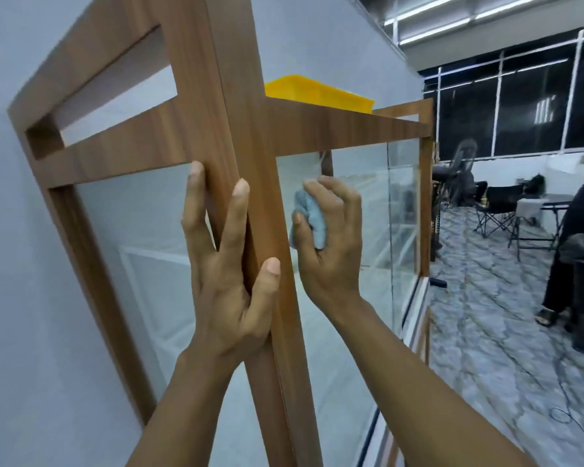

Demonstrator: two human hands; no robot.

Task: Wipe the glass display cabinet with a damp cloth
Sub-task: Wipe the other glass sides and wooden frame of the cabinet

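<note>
The cloth (309, 219) is a small blue-grey wad bunched in my right hand (331, 244). My fingers curl over its top and my thumb tucks in under its left edge, so it is pinned between my palm and the front glass (361, 203) of the cabinet. It sits high on that pane, near the top left corner, just beside the upright wooden post (250, 129) and a little below the top rail.

From the cloth, nearly all the unwiped glass lies to the right and downward. The pane's long run goes away from me toward the far corner, so I judge the next stroke should sweep rightward along the top, then work down in rows. My right hand is the nearer one and the only one on this pane.

My left hand (226, 264) lies flat on the post, fingers straight and spread over its corner and thumb on the front face. It holds nothing and only braces. To its left is the side glass (132, 230). A yellow tray (317, 92) sits on the cabinet's top. Well apart at the right, a seated person (580, 230) and a folding chair (496, 207).
</note>
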